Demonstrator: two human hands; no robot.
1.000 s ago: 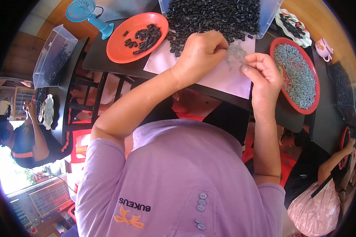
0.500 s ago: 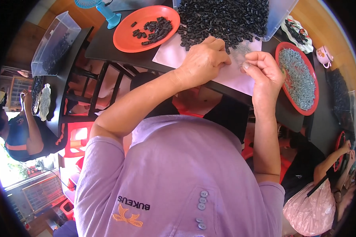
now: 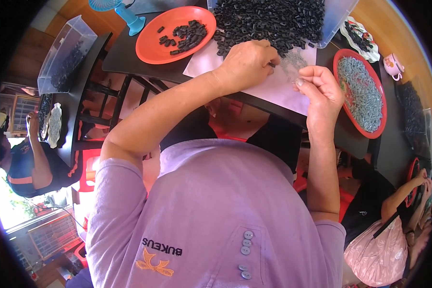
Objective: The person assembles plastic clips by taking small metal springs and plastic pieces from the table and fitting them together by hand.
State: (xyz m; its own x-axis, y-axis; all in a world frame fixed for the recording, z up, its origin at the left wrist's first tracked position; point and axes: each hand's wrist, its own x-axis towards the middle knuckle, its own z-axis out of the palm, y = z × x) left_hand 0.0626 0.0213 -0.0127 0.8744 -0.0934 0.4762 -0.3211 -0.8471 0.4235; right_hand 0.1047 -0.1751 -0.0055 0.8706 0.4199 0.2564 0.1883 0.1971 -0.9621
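- The left hand [image 3: 247,62] lies knuckles-up in the upper middle of the frame, on the white sheet [image 3: 273,86] at the near edge of the heap of small black parts [image 3: 269,21]. Its fingers are curled and pressed together, the tips pinching something dark and small; what exactly cannot be told.
- The right hand [image 3: 321,91] is just right of it, raised a little off the sheet, fingers bent inward with the thumb against them. Whether anything sits in that pinch cannot be told.
- Between the two hands, on the sheet, lies a small scatter of grey metal bits [image 3: 293,60].
- The black parts fill a clear tray [image 3: 338,17] along the top edge and spill onto the sheet.
- An orange plate [image 3: 177,45] with a few black pieces is at upper left of centre, with a blue fan stand [image 3: 129,14] beside it.
- A red plate [image 3: 343,60] of grey metal bits is at upper right, just beyond the right hand.
- A clear bin [image 3: 65,53] stands at far upper left.
- Against the frame half a second earlier, both hands keep the same places on the sheet and the same curled grip; the left fingertips sit slightly further right, toward the grey scatter. The plates have shifted a little in the frame, which fits the head moving; they lie in the same places on the dark table [image 3: 129,53].
- Other people sit at the far left edge and at lower right.
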